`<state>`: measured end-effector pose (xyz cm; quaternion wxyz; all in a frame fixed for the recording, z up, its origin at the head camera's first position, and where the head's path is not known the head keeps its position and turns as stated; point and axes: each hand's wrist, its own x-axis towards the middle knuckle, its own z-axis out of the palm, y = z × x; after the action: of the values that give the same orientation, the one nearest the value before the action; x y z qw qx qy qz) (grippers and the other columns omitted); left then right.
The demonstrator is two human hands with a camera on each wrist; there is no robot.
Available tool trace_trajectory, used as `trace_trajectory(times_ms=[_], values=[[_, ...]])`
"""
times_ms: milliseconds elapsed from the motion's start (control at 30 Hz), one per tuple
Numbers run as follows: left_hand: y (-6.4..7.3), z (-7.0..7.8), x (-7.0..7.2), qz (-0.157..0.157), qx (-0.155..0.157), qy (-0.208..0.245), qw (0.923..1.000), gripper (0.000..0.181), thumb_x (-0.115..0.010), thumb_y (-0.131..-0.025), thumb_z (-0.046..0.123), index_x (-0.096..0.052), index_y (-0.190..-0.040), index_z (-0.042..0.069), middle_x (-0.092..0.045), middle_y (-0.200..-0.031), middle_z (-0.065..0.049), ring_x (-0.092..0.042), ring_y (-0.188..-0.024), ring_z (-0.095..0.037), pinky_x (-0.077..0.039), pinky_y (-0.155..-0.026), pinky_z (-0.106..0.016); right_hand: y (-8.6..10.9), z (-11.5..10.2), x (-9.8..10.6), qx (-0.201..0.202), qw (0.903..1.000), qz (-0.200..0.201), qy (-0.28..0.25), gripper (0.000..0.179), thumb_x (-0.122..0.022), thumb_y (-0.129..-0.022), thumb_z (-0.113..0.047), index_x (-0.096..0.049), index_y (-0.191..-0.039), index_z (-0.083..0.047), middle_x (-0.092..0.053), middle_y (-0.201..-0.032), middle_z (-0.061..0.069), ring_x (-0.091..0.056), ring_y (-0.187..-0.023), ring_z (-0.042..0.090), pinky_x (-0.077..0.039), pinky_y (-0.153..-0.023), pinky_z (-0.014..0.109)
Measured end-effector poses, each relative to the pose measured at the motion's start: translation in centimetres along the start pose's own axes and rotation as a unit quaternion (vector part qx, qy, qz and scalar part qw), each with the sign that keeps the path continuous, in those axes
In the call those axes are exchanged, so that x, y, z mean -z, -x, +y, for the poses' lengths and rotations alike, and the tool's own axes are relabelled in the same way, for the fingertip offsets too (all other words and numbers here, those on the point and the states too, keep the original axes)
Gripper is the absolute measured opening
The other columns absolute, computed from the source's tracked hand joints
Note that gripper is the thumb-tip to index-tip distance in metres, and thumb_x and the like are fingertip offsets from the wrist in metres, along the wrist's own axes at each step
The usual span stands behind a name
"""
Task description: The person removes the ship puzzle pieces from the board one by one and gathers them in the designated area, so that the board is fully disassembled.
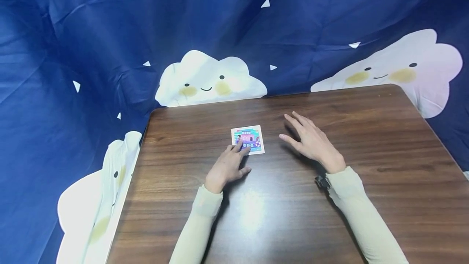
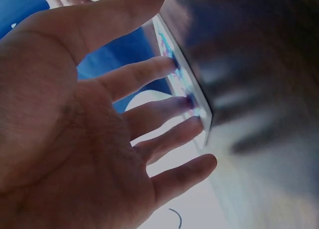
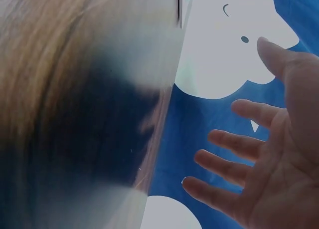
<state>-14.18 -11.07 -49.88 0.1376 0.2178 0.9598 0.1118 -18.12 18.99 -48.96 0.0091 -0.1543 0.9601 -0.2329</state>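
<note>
A square, white-bordered card or thin board with a colourful printed picture lies flat on the brown wooden table. Over its lower left part reaches my left hand, fingers extended and fingertips on the printed face. The left wrist view shows the same board edge-on, with the fingertips of the left hand at its surface. To the right of the board, my right hand hovers above the table with fingers spread, holding nothing. In the right wrist view the right hand is apart from the table surface.
Behind the table hangs a dark blue curtain printed with smiling white clouds and small triangles. It also runs down along the left side. A small black device sits at the right wrist. Light reflects off the glossy tabletop in front.
</note>
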Motion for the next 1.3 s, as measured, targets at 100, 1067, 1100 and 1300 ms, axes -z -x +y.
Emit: trace_trajectory(times_ms=[100, 1067, 1100, 1300], values=[[-0.2, -0.1, -0.3, -0.006, 0.001, -0.008, 0.9999, 0.074, -0.076, -0.094, 0.042, -0.046, -0.159, 0.022, -0.029, -0.172, -0.014, -0.043, -0.149, -0.036, -0.042, -0.121, -0.051, 0.0, 0.1, -0.3, 0.010, 0.9999, -0.005, 0.006, 0.079, -0.057, -0.102, -0.059, -0.033, -0.165, -0.017, -0.031, -0.169, 0.023, -0.034, -0.150, 0.056, -0.036, -0.113, 0.075], [0.3, -0.3, -1.2, 0.038, -0.005, -0.008, 0.9992, 0.067, -0.075, -0.095, 0.036, -0.051, -0.156, 0.020, -0.034, -0.166, -0.023, -0.046, -0.146, -0.039, -0.042, -0.121, -0.052, -7.8, -5.1, -5.4, 0.161, 0.9798, -0.114, -0.033, 0.052, -0.067, -0.102, -0.031, -0.059, -0.143, 0.001, -0.058, -0.146, 0.023, -0.056, -0.137, 0.040, -0.044, -0.117, 0.057], [0.3, -0.3, -1.2, 0.042, -0.008, -0.009, 0.9990, 0.067, -0.075, -0.095, 0.036, -0.051, -0.155, 0.019, -0.035, -0.165, -0.024, -0.047, -0.146, -0.039, -0.042, -0.121, -0.052, -8.0, -5.2, -5.6, 0.164, 0.9794, -0.114, -0.028, 0.051, -0.066, -0.102, -0.030, -0.060, -0.142, 0.001, -0.059, -0.144, 0.022, -0.057, -0.136, 0.040, -0.045, -0.116, 0.057], [0.0, -0.2, -1.4, 0.055, -0.010, -0.020, 0.9983, 0.067, -0.075, -0.095, 0.038, -0.052, -0.155, 0.019, -0.036, -0.164, -0.023, -0.048, -0.144, -0.038, -0.043, -0.120, -0.050, -9.3, -5.8, -6.0, 0.166, 0.9783, -0.124, -0.005, 0.047, -0.065, -0.103, -0.029, -0.061, -0.141, -0.002, -0.061, -0.140, 0.018, -0.058, -0.133, 0.037, -0.046, -0.116, 0.055]])
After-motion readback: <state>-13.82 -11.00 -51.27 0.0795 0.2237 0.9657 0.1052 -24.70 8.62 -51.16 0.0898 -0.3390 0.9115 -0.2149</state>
